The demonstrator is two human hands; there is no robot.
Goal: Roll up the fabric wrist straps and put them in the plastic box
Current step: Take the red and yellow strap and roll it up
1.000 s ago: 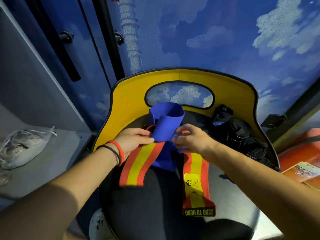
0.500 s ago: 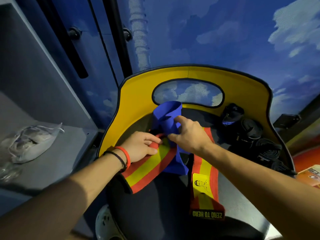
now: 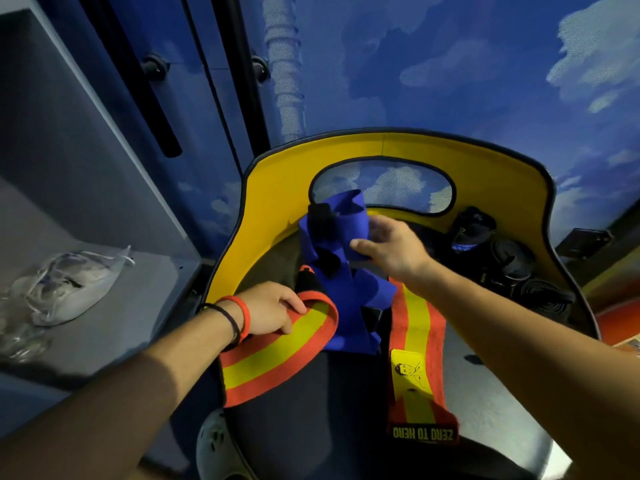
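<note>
right hand (image 3: 391, 251) has shifted up, pinching the crumpled blue strap (image 3: 360, 292); left hand (image 3: 270, 311) grips the striped strap (image 3: 277, 358).

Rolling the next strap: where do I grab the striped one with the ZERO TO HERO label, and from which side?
Pinch the label end of the striped strap, coming down from the near side. That end lies flat and free on the seat; the far end runs under the blue strap in the right hand. The left hand holds the other striped strap.
</note>
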